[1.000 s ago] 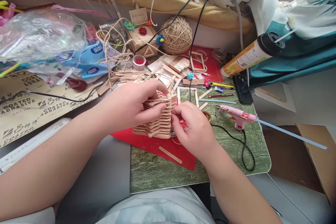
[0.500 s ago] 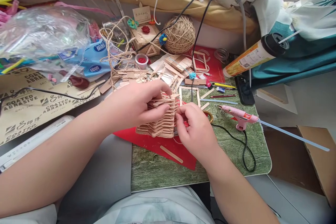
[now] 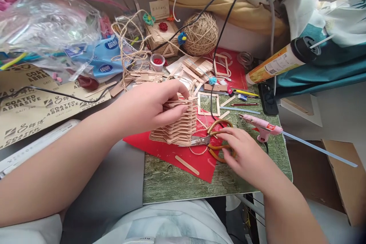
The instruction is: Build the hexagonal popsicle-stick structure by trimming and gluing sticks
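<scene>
A stack of wooden craft sticks (image 3: pixel 174 131), built up in many layers, is steadied by my left hand (image 3: pixel 154 108), whose fingers and thumb grip its upper left part. The fingers' undersides are hidden behind it. My right hand (image 3: pixel 243 152) is at the yellow-brown handles of the scissors (image 3: pixel 201 140), thumb and fingers apart around the loops. The scissors' blades point left, their tips hidden by the stack's lower right corner. A loop of twine (image 3: pixel 198 152) lies under the blades on the red sheet (image 3: pixel 166 156). One loose craft stick (image 3: pixel 187 165) rests there.
A pink glue gun (image 3: pixel 261 124) with a long glue stick lies right of my right hand. Behind are a square stick frame (image 3: pixel 208 103), a twine ball (image 3: pixel 200 33) and a lidded cup (image 3: pixel 281 61). Sandpaper (image 3: pixel 42 99) and plastic bags (image 3: pixel 51 26) crowd the left.
My right hand has left the stack's right side and moved right to the scissors' handles, uncovering the scissors. My left hand keeps its grip on the stack. The view has shifted slightly.
</scene>
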Demonstrator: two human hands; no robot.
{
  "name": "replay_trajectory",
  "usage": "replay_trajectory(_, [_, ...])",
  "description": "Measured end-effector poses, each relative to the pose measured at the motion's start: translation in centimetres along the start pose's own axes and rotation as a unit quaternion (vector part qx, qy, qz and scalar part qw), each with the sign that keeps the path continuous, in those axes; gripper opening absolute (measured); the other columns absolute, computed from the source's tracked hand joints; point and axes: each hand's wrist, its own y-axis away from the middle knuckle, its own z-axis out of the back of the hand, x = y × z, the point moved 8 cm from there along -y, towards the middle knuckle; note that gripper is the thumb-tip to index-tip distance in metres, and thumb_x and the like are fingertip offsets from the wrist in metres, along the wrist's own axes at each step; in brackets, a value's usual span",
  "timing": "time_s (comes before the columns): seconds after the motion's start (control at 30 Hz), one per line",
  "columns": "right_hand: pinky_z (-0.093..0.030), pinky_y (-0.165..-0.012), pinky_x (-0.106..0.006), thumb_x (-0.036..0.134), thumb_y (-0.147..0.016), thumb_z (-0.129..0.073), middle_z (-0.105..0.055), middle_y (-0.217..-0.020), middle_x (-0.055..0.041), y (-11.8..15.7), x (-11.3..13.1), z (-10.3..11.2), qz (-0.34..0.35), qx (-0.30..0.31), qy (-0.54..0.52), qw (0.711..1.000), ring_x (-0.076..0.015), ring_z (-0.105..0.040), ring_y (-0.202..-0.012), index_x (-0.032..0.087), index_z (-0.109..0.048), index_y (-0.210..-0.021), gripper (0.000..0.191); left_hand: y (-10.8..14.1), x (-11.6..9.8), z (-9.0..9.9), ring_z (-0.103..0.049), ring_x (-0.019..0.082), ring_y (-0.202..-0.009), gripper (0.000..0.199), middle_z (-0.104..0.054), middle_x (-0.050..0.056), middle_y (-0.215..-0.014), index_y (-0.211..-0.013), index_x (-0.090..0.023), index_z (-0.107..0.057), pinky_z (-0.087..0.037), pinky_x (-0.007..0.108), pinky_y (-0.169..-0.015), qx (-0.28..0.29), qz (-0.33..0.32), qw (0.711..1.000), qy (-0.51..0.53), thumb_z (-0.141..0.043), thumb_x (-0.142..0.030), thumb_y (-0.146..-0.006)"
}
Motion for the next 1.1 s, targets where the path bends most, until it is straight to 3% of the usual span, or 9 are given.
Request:
replay_trajectory(0.13, [-0.052, -0.116, -0.055, 0.012, -0.096, -0.055, -0.055, -0.157, -0.0151, 2.3, -1.9, -2.0, 0.000, 0.020, 0.045, 0.999, -0.0335, -0.056, -0.143, 0.023, -0.053, -0.149, 0.054, 0.1, -0.4, -0.2, -0.059, 0.017, -0.069, 0.031, -0.068, -0.001, -0.078, -0.124, -0.028, -0.067, -0.036, 0.030, -0.066, -0.008, -0.014, 1.000, 0.001, -0.055, -0.046, -0.102])
replay_trajectory(0.3, [-0.051, -0.115, -0.057, 0.007, -0.089, -0.054, -0.059, -0.151, -0.0174, 1.4, -2.9, -3.2, 0.005, -0.020, 0.110, 0.994, -0.0363, -0.058, -0.139, 0.021, -0.046, -0.156, 0.069, 0.3, -1.3, -0.7, -0.062, 0.018, -0.072, 0.032, -0.071, 0.000, -0.082, -0.124, -0.027, -0.066, -0.037, 0.030, -0.067, 0.005, -0.035, 0.999, -0.003, -0.057, -0.049, -0.102])
replay_trajectory(0.43, [-0.051, -0.108, -0.055, 0.007, -0.081, -0.059, -0.064, -0.141, -0.0199, 0.3, -2.8, -3.1, 0.011, -0.013, 0.179, 0.984, -0.0384, -0.060, -0.130, 0.014, -0.054, -0.146, 0.066, 0.6, -1.8, -0.4, -0.065, 0.019, -0.075, 0.032, -0.073, 0.000, -0.085, -0.124, -0.026, -0.065, -0.037, 0.030, -0.068, 0.003, -0.042, 0.999, -0.019, -0.056, -0.049, -0.103])
replay_trajectory(0.57, [-0.049, -0.094, -0.052, 0.018, -0.078, -0.067, -0.069, -0.126, -0.0195, 0.1, -2.5, -2.0, -0.021, -0.005, 0.221, 0.975, -0.0390, -0.064, -0.113, 0.015, -0.064, -0.122, 0.044, 0.8, -1.8, 0.0, -0.066, 0.020, -0.079, 0.033, -0.073, 0.002, -0.088, -0.126, -0.026, -0.065, -0.039, 0.031, -0.069, -0.011, -0.052, 0.998, -0.037, -0.055, -0.049, -0.104])
replay_trajectory(0.67, [-0.048, -0.090, -0.048, 0.024, -0.078, -0.068, -0.069, -0.112, -0.0166, 0.8, -2.1, -1.5, -0.034, 0.021, 0.186, 0.982, -0.0362, -0.064, -0.104, 0.017, -0.063, -0.113, 0.036, 0.8, -1.4, 0.4, -0.068, 0.021, -0.082, 0.033, -0.073, 0.002, -0.090, -0.126, -0.027, -0.065, -0.042, 0.032, -0.072, -0.029, -0.040, 0.998, -0.042, -0.055, -0.049, -0.104])
replay_trajectory(0.87, [-0.053, -0.084, -0.042, 0.029, -0.081, -0.068, -0.069, -0.097, -0.0072, 3.8, -2.6, -1.1, -0.101, 0.109, 0.036, 0.988, -0.0287, -0.066, -0.091, 0.021, -0.062, -0.120, 0.041, 0.3, 0.1, 1.0, -0.070, 0.023, -0.088, 0.033, -0.074, 0.003, -0.093, -0.128, -0.029, -0.065, -0.047, 0.034, -0.080, -0.055, -0.001, 0.998, -0.034, -0.056, -0.048, -0.102])
replay_trajectory(1.0, [-0.055, -0.074, -0.035, 0.040, -0.091, -0.069, -0.066, -0.088, -0.0021, 4.9, -2.5, 0.3, -0.133, 0.146, -0.048, 0.979, -0.0229, -0.066, -0.081, 0.024, -0.063, -0.118, 0.032, 0.2, 0.1, 0.7, -0.070, 0.024, -0.094, 0.035, -0.075, 0.004, -0.100, -0.127, -0.029, -0.065, -0.049, 0.035, -0.083, -0.041, -0.011, 0.998, -0.040, -0.054, -0.050, -0.102])
replay_trajectory(1.1, [-0.054, -0.069, -0.032, 0.043, -0.095, -0.070, -0.067, -0.086, -0.0015, 4.9, -1.6, 2.1, -0.118, 0.173, -0.068, 0.976, -0.0210, -0.067, -0.078, 0.023, -0.066, -0.119, 0.031, 0.3, -0.1, 0.4, -0.070, 0.025, -0.095, 0.035, -0.076, 0.005, -0.104, -0.126, -0.028, -0.066, -0.049, 0.036, -0.082, -0.026, -0.011, 0.999, -0.046, -0.052, -0.051, -0.103])
